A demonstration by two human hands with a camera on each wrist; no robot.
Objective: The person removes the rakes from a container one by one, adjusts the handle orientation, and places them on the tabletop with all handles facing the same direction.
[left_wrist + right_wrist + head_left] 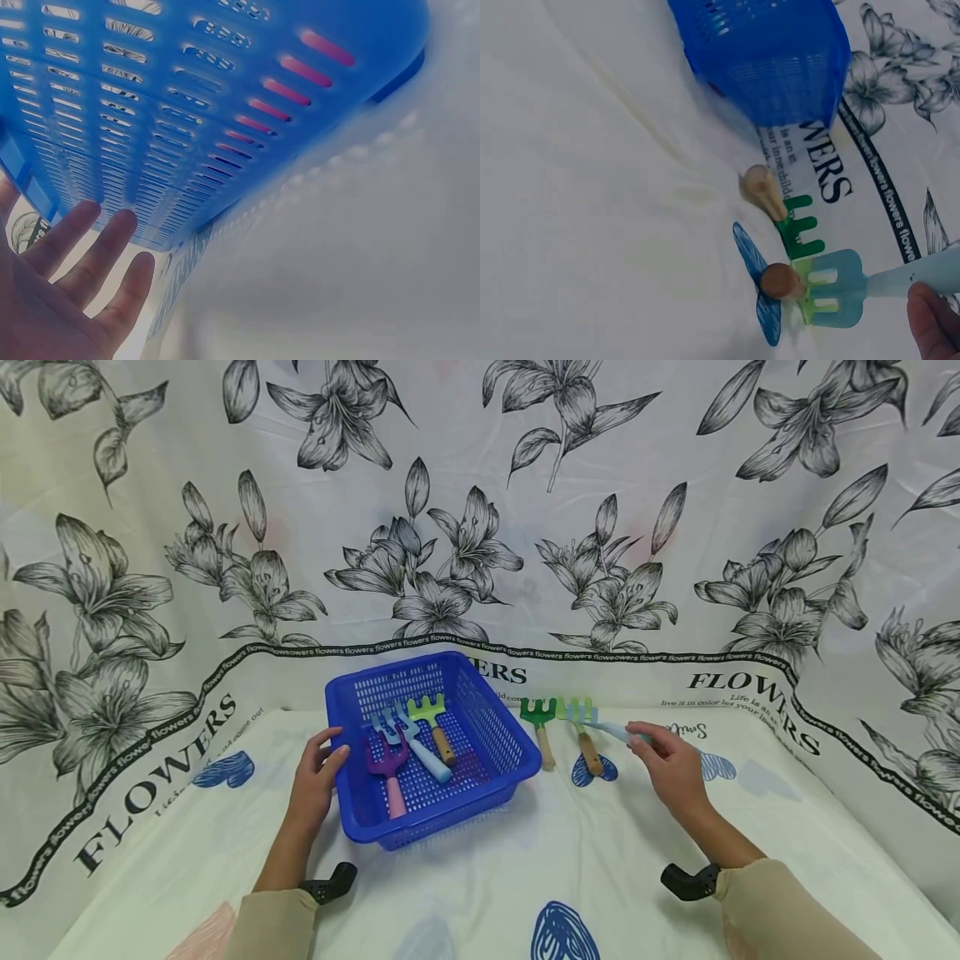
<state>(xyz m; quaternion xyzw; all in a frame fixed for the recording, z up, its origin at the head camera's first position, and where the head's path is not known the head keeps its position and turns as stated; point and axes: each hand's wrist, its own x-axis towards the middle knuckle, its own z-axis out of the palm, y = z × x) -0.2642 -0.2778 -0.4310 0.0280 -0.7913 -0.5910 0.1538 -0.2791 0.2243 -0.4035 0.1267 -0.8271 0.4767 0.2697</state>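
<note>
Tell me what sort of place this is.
Probably a staged tabletop set, not a real garden or shed: a flower-printed cloth hangs as a backdrop and also covers the table, where a blue basket holds toy rakes, with the right hand pinching a light blue rake.

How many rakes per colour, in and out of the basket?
Green rakes: 3
Light blue rakes: 2
Purple rake: 1
Total: 6, with 3 in the basket and 3 outside.
</note>
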